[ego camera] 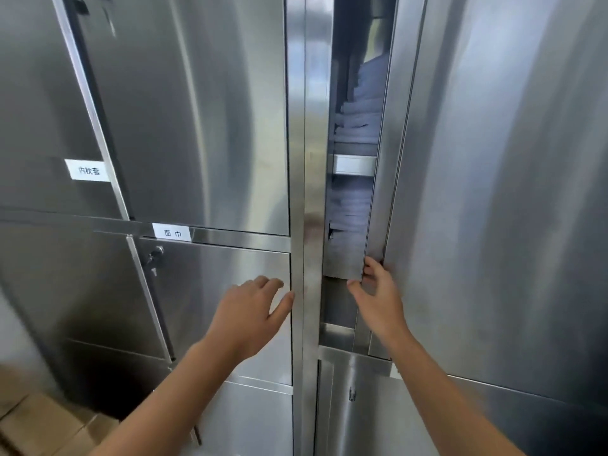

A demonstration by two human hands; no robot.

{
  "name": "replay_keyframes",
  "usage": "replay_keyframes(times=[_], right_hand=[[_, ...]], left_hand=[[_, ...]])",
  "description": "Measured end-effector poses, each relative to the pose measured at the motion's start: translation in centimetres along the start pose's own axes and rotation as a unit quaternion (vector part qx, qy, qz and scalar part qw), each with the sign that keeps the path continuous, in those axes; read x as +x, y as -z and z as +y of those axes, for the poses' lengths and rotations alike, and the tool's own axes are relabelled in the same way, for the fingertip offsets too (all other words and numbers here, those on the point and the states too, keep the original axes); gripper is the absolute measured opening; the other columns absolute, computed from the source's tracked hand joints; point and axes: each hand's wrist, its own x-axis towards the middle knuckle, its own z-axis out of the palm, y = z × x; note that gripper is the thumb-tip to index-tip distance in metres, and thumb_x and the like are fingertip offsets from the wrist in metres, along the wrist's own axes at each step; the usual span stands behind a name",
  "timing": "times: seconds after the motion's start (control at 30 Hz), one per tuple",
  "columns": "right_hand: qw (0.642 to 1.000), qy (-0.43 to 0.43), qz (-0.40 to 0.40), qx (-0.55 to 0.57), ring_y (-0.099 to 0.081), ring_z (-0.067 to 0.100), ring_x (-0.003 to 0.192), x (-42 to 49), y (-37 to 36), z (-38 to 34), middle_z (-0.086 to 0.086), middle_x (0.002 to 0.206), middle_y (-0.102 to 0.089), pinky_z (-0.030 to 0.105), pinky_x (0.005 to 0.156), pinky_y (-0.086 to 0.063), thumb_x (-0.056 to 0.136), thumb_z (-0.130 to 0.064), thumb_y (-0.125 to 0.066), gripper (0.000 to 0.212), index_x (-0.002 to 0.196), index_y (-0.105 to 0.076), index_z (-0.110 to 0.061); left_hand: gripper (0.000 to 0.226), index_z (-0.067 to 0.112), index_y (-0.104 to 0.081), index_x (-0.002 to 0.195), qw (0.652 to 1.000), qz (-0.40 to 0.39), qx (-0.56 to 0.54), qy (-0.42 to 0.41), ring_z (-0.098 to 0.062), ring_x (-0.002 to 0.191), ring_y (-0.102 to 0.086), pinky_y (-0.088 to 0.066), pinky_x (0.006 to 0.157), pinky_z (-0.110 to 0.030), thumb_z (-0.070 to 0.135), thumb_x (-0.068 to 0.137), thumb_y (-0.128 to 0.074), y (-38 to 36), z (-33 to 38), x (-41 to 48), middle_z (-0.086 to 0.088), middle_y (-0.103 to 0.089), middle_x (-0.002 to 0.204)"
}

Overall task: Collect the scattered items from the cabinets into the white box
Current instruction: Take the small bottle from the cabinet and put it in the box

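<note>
I face a wall of stainless-steel cabinets. My right hand [378, 297] grips the lower inner edge of the tall right cabinet door [493, 192], which stands slightly ajar. Through the narrow gap I see stacks of folded white linens [360, 106] on an upper shelf and more white folded cloth [348, 212] on the shelf below. My left hand [253, 311] lies flat with spread fingers on the lower middle cabinet door [214, 291], beside the vertical steel post [309, 192]. No white box is in view.
White labels with printed characters sit on the left doors [88, 170] and on the crossbar [172, 232]. A key lock [154, 258] is on the lower middle door. A small latch [352, 394] is on the lower right door. Cardboard [39, 422] lies on the floor at bottom left.
</note>
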Motion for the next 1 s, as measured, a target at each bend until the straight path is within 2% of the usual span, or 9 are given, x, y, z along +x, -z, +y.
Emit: replay_keyframes(times=[0.1,0.2,0.4,0.53,0.6,0.67,0.77,0.83,1.0], right_hand=[[1.000,-0.005,-0.003,0.016,-0.054,0.000,0.116,-0.2,-2.2,-0.7,-0.009,0.140,-0.053,0.029,0.102,-0.042,0.093,-0.027,-0.070,0.060,0.148,-0.045,-0.030],[1.000,0.002,0.004,0.016,-0.053,-0.007,0.108,-0.2,-4.4,-1.2,-0.010,0.137,-0.051,0.027,0.102,-0.042,0.093,-0.025,-0.069,0.058,0.146,-0.046,-0.032],[1.000,0.004,0.017,0.005,-0.054,0.012,0.118,0.1,-7.8,-1.8,-0.003,0.134,-0.050,0.042,0.105,-0.049,0.091,-0.017,-0.068,0.060,0.147,-0.047,-0.025],[0.999,0.000,0.040,-0.005,-0.054,0.012,0.112,0.0,-8.8,-2.1,-0.001,0.133,-0.050,0.029,0.092,-0.043,0.092,-0.021,-0.069,0.060,0.146,-0.044,-0.028],[0.999,-0.009,0.030,-0.025,-0.052,0.015,0.122,-0.6,-9.2,-2.2,0.000,0.142,-0.046,0.027,0.095,-0.040,0.094,-0.025,-0.067,0.066,0.152,-0.036,-0.031],[0.997,-0.019,0.016,-0.070,-0.040,0.016,0.140,-1.6,-10.0,-2.5,-0.003,0.159,-0.032,0.026,0.102,-0.031,0.095,-0.032,-0.065,0.076,0.159,-0.023,-0.031],[0.994,0.021,0.026,-0.100,-0.034,0.019,0.145,-3.7,-12.0,-2.9,0.000,0.161,-0.029,0.024,0.106,-0.025,0.094,-0.030,-0.066,0.069,0.155,-0.033,-0.021],[0.992,0.062,0.001,-0.106,-0.039,0.017,0.140,-5.0,-13.6,-3.1,-0.001,0.152,-0.040,0.023,0.106,-0.027,0.093,-0.028,-0.066,0.062,0.149,-0.042,-0.018],[0.983,0.090,-0.124,-0.102,-0.047,0.011,0.133,-5.2,-17.2,-3.4,-0.010,0.142,-0.053,0.024,0.102,-0.034,0.093,-0.038,-0.066,0.060,0.147,-0.044,-0.026]], left_hand=[[0.058,0.028,-0.056,0.129,1.000,0.000,0.012,0.012,-0.019,0.102,-0.062,-0.045,0.088,-0.033,0.061,0.096,-0.022,0.3,-2.0,-0.3,0.006,-0.063,0.125],[0.057,0.029,-0.056,0.128,1.000,-0.004,0.018,0.023,-0.020,0.102,-0.062,-0.045,0.087,-0.033,0.061,0.096,-0.022,0.3,-4.2,-0.6,0.007,-0.063,0.124],[0.054,0.027,-0.056,0.128,0.999,-0.025,0.026,0.029,-0.018,0.106,-0.061,-0.044,0.089,-0.034,0.059,0.098,-0.025,0.4,-8.8,-1.2,0.007,-0.063,0.125],[0.053,0.025,-0.057,0.129,0.998,-0.040,0.020,0.043,-0.021,0.105,-0.063,-0.044,0.090,-0.034,0.057,0.099,-0.028,0.5,-12.0,-1.6,0.006,-0.062,0.125],[0.052,0.026,-0.056,0.130,0.997,-0.047,0.016,0.051,-0.022,0.105,-0.063,-0.044,0.090,-0.035,0.057,0.099,-0.028,0.4,-13.3,-1.7,0.006,-0.062,0.125],[0.052,0.026,-0.056,0.130,0.997,-0.052,0.017,0.053,-0.021,0.106,-0.062,-0.044,0.091,-0.034,0.057,0.099,-0.028,0.2,-14.1,-1.8,0.006,-0.061,0.125],[0.051,0.026,-0.056,0.130,0.997,-0.058,0.019,0.054,-0.020,0.107,-0.062,-0.043,0.092,-0.034,0.056,0.099,-0.028,-0.3,-14.6,-1.9,0.005,-0.061,0.126],[0.052,0.026,-0.056,0.130,0.996,-0.060,0.018,0.057,-0.019,0.107,-0.061,-0.043,0.092,-0.034,0.057,0.099,-0.028,-0.5,-14.6,-2.1,0.006,-0.061,0.126],[0.049,0.024,-0.057,0.122,0.989,-0.080,0.045,0.112,-0.020,0.106,-0.061,-0.045,0.092,-0.038,0.055,0.099,-0.027,-0.1,-16.1,-4.4,0.004,-0.063,0.119]])
